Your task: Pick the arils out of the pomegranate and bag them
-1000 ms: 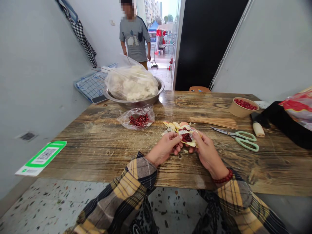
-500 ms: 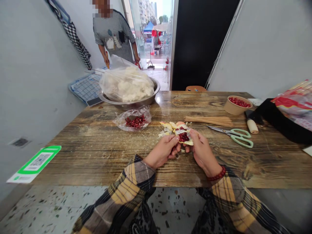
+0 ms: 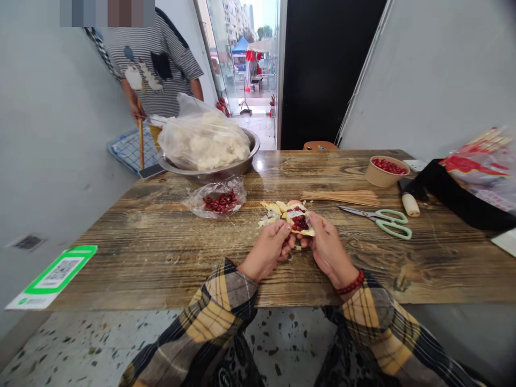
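Observation:
Between my two hands is a piece of pomegranate (image 3: 300, 222), its dark red seeds facing up and pale rind at its lower edge. My left hand (image 3: 271, 247) grips its left side, the thumb on top and the fingers curled underneath. My right hand (image 3: 328, 244) is closed on the right side, thumb against the pale membrane. Just beyond the fingers lie torn bits of pomegranate peel (image 3: 274, 209). Loose seeds sit in a clear plastic bag (image 3: 193, 201) further to the left. More seeds fill a paper bowl (image 3: 382, 178) at the back right.
A metal basin (image 3: 209, 174) holds a bag of pale, lumpy stuff (image 3: 213, 142). Scissors (image 3: 381, 217), wooden skewers (image 3: 342, 197) and a wooden-handled tool (image 3: 410, 205) lie on the right. A person (image 3: 157, 64) in a striped shirt stands behind the basin, holding a stick.
The other person has come nearer on the left, with a stick and a yellow item now visible by the basin. My hands still hold the pomegranate piece; the view has shifted slightly.

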Demonstrator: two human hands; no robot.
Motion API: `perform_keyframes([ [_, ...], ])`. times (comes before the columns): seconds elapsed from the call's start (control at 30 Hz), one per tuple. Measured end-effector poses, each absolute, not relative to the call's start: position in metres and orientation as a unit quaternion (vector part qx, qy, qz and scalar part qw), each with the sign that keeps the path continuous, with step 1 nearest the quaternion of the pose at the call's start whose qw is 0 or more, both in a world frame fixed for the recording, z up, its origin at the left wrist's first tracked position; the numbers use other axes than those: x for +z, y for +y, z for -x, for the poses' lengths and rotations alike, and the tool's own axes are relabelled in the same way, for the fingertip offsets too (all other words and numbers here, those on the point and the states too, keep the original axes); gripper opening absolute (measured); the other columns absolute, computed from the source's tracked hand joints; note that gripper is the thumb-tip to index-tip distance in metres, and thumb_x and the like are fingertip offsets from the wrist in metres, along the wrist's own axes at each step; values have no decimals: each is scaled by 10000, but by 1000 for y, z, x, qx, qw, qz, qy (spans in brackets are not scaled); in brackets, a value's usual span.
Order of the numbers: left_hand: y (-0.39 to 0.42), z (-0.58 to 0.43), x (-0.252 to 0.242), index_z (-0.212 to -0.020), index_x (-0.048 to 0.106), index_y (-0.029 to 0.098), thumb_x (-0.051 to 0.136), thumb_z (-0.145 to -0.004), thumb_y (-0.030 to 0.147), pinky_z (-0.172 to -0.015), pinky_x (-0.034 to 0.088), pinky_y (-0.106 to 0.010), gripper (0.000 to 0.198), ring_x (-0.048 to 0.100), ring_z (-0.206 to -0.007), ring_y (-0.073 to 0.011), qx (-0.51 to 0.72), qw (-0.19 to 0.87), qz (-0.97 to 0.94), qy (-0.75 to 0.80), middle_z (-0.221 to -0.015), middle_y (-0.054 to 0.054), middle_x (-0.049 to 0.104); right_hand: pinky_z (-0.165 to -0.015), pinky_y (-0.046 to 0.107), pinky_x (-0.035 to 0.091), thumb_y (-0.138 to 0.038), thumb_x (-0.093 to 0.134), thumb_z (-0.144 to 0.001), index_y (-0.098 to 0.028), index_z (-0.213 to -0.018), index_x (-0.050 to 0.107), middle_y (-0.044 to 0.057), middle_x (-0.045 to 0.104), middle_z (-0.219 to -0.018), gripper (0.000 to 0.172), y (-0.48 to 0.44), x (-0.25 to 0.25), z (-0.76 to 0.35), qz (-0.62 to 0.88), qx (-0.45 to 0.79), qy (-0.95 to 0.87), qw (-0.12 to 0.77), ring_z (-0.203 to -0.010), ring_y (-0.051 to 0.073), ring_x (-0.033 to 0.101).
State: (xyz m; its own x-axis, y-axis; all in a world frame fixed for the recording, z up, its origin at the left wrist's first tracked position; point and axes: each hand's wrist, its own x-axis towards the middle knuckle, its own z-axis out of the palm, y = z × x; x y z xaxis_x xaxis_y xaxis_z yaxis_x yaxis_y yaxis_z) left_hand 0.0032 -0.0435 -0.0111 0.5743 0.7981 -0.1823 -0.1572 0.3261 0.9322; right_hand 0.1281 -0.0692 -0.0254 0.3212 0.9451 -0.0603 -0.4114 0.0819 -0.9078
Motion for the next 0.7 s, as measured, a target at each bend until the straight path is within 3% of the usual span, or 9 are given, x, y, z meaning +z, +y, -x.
perform_keyframes([
  [0.7, -43, -13, -14, -756, 490, 163, 602, -804, 430, -400, 225, -153, 293, 327, -428, -26, 364, 689, -524, 342, -583, 53, 482, -343, 143, 399, -471, 710, -709, -151, -720, 637, -8, 626, -563, 328, -63, -29, -131, 410, 549, -217, 695, -421, 69, 523],
])
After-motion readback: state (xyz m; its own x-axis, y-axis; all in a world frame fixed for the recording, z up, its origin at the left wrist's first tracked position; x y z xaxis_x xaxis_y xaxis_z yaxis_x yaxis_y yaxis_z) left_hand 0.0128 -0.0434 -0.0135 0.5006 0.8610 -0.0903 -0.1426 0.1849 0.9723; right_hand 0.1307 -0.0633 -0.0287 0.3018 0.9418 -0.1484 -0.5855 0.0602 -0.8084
